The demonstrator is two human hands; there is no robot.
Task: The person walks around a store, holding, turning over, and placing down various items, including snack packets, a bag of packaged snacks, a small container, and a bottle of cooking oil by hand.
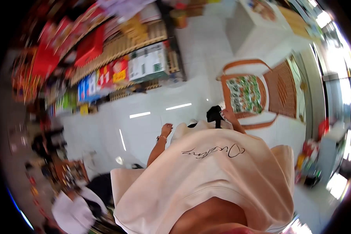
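Observation:
My left hand (167, 130) hangs out to the left of my cream shirt (206, 163), over the pale tiled floor, with a band on its wrist. Its fingers are loosely bent, a little apart, and nothing shows in them. On the other side, my right hand (228, 114) is closed on a black item (214, 113) at the front of my body; what the item is cannot be made out. Just beyond that hand stands a brown woven chair (281, 90) with a green and white patterned seat (243, 93).
Shelves (119, 48) with boxes and red packages stand at the upper left. A white counter (257, 33) is at the upper right. Several blurred goods (310, 167) are at the right. A white round-edged object (76, 210) lies at the lower left, beside something dark.

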